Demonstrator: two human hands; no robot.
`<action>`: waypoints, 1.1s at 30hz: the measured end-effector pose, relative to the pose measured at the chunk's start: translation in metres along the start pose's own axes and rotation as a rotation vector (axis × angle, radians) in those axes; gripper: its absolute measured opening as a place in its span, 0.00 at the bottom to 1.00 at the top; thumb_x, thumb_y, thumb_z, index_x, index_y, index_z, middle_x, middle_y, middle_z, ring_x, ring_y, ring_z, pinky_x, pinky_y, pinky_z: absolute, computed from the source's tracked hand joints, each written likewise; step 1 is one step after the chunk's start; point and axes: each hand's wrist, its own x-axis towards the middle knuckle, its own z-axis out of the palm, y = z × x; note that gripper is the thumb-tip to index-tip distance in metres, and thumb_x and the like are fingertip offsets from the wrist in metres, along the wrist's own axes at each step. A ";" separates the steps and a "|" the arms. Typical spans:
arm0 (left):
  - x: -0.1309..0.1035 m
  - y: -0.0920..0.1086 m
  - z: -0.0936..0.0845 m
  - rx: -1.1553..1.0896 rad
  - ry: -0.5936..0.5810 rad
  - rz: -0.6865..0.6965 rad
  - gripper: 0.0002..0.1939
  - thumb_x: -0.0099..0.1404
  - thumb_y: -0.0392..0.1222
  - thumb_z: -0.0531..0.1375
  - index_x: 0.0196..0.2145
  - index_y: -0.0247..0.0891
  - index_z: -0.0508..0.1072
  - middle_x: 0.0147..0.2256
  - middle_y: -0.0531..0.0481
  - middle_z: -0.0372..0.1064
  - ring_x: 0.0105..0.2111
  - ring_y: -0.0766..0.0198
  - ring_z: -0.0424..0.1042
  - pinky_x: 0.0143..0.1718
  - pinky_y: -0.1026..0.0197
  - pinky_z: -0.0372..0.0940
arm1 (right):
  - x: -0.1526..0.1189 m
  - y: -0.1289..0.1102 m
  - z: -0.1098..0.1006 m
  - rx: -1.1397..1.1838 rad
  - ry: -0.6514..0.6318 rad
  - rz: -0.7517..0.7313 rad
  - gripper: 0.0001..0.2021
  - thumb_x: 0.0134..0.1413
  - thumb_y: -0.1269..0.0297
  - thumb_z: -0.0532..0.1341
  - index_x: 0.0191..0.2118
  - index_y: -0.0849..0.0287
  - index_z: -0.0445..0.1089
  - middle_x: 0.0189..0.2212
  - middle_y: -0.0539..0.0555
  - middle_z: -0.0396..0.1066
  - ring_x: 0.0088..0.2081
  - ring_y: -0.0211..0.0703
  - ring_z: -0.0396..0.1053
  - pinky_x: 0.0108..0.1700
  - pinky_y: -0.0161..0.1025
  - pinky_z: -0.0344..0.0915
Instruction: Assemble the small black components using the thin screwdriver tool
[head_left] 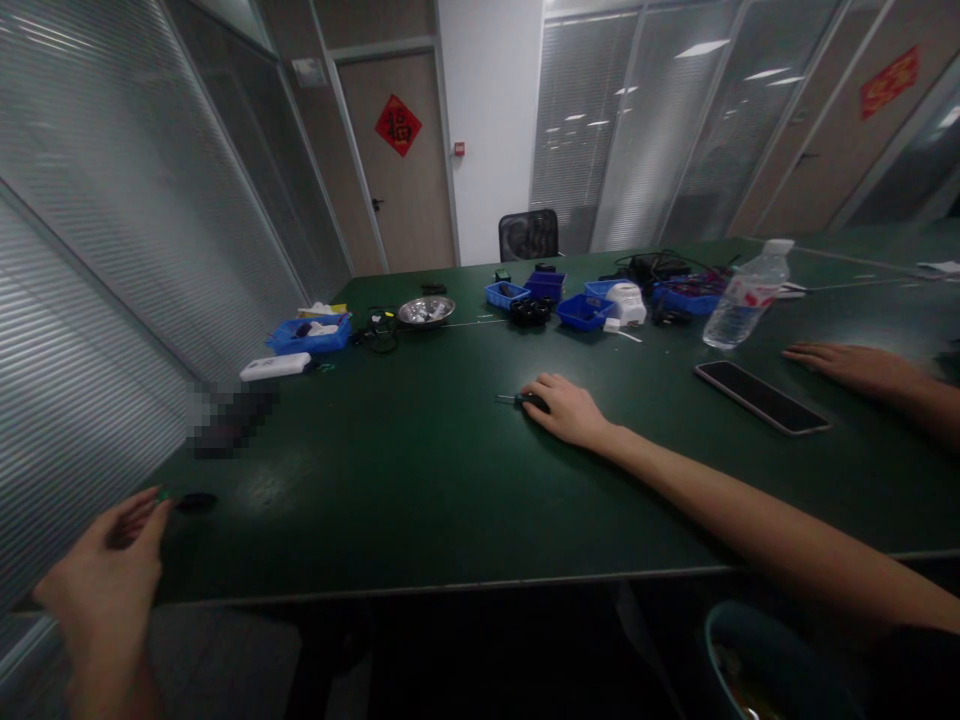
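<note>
At the lower left, my left hand (112, 555) is raised over the table's edge, its thumb and fingers pinched on a small green piece (163, 495) that is mostly hidden. Just beyond those fingertips lies a dark oval object (196, 502), too blurred to name. My right hand (566, 410) rests on the green tabletop (420, 470) near the middle, fingers closed around a screwdriver (534, 402). Its thin metal shaft points left, and the palm hides part of the dark handle.
Another person's hand (847, 365) lies flat at the right, by a phone (761, 397) and a water bottle (750, 295). Farther back stand blue trays (585, 313), a metal bowl (426, 312) and cables (382, 330). A white box (276, 366) sits left; a bin (716, 640) stands below.
</note>
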 end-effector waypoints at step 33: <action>0.021 0.003 0.005 -0.256 -0.416 0.037 0.21 0.65 0.53 0.62 0.50 0.41 0.82 0.56 0.47 0.76 0.49 0.53 0.75 0.57 0.55 0.64 | 0.002 0.007 0.009 -0.016 0.025 -0.018 0.15 0.72 0.54 0.57 0.56 0.51 0.73 0.51 0.58 0.73 0.50 0.53 0.70 0.43 0.45 0.68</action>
